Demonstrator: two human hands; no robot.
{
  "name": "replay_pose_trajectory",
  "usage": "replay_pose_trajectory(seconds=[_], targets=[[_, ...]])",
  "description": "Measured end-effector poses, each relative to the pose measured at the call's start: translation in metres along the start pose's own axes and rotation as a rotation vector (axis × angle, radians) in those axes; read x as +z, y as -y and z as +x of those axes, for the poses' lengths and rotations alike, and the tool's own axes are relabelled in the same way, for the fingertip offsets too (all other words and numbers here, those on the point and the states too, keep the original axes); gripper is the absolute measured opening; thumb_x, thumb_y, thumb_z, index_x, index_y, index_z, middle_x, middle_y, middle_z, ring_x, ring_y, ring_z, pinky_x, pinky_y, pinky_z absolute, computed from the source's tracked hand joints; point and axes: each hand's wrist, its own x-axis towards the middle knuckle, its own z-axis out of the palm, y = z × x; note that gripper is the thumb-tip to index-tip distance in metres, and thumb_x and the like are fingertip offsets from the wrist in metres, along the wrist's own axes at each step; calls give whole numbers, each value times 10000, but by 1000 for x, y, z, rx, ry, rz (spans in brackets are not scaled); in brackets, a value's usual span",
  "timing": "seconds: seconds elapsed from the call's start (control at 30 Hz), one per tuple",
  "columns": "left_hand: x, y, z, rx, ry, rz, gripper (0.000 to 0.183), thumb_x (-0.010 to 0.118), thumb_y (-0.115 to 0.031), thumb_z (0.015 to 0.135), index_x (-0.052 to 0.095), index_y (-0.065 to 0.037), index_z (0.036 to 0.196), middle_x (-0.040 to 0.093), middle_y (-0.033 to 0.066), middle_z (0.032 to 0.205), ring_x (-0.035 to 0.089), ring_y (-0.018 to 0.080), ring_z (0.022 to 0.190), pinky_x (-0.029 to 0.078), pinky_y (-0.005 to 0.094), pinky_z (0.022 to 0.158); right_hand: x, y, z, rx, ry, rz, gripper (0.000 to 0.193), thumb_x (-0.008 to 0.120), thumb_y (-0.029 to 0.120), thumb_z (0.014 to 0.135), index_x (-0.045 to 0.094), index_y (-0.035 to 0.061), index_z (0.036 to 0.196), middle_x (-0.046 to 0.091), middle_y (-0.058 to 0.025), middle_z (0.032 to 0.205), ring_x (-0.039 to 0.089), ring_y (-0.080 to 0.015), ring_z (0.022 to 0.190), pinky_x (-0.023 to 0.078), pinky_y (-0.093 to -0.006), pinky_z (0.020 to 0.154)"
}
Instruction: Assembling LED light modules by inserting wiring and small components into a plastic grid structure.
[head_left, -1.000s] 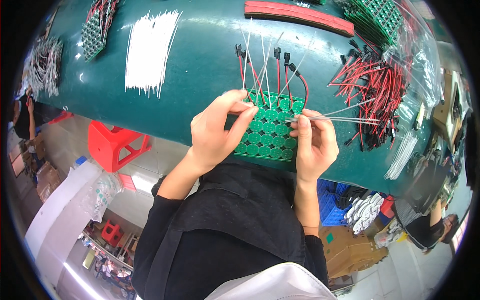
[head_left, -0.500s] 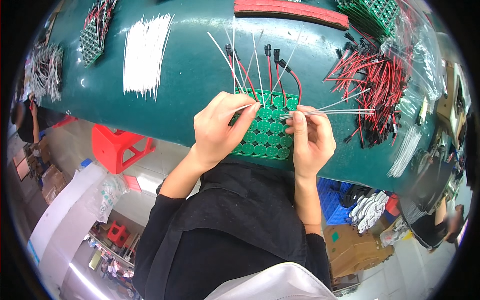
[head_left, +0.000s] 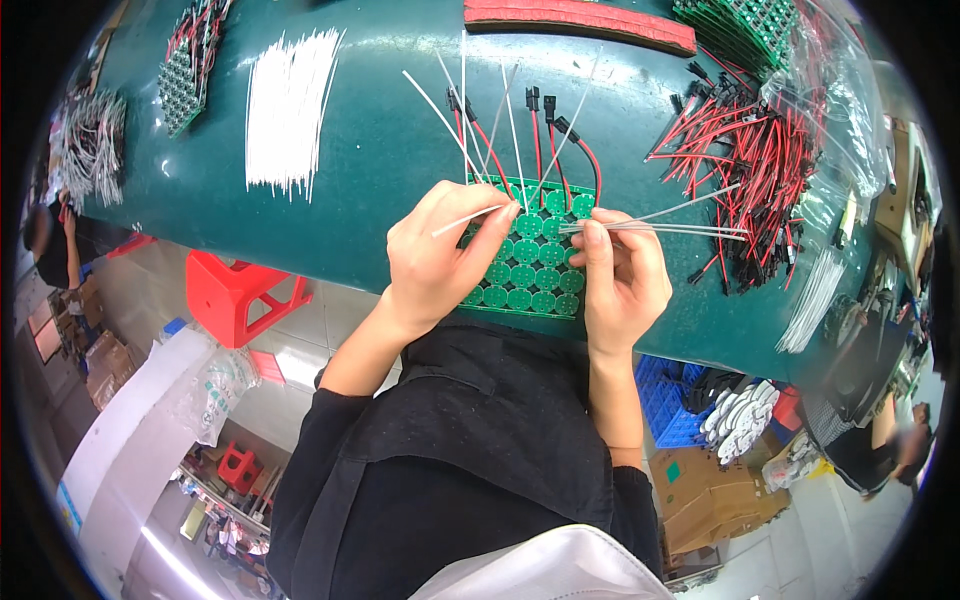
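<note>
A green panel of small round circuit boards [head_left: 522,273] lies at the table's near edge, between my hands. Several red-and-black leads with black plugs [head_left: 598,168] rise from its far edge, and thin white wires [head_left: 515,125] fan out among them. My left hand [head_left: 428,250] covers the panel's left side, thumb and forefinger pinching one thin white wire [head_left: 462,221] at the board. Over the right side, my right hand [head_left: 625,280] is closed on a few white wires [head_left: 690,231] that point right; their tips reach over the panel.
A sheaf of white wires [head_left: 290,115] lies left on the green table [head_left: 390,130]. To the right are a heap of red-and-black leads [head_left: 750,170], stacked green panels [head_left: 745,30] and a plastic bag [head_left: 850,120]. A red bar [head_left: 580,24] lies at the back; a red stool [head_left: 225,300] stands left.
The wire in my left hand now shows a longer end sticking out to the lower left. Some upright white wires lean slightly further left. Both hands keep nearly the same place.
</note>
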Motion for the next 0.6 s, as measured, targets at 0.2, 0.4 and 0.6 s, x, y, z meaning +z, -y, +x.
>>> replay_pose_trajectory(seconds=[0.2, 0.4, 0.6], targets=[[0, 2, -2, 14, -1, 4, 142, 770, -16, 765, 668, -49, 858, 668, 34, 780, 619, 160, 630, 486, 268, 511, 2, 0, 1, -27, 20, -37, 158, 709, -69, 824, 604, -55, 941, 679, -159, 918, 649, -135, 661, 528, -222, 520], [0, 2, -2, 24, -12, 8, 151, 775, -9, 757, 666, -44, 856, 667, 38, 777, 617, 162, 623, 486, 269, 506, 3, 0, 0, -16, -2, -9, 147, 703, -67, 831, 603, -58, 939, 677, -162, 920, 648, -133, 650, 526, -222, 515], [0, 2, -2, 14, -6, -8, 156, 773, -4, 760, 661, -42, 862, 671, 37, 782, 622, 159, 627, 487, 264, 504, 3, 2, 1, -13, 7, -27, 148, 699, -62, 837, 600, -61, 947, 676, -163, 923, 651, -134, 644, 524, -223, 513]])
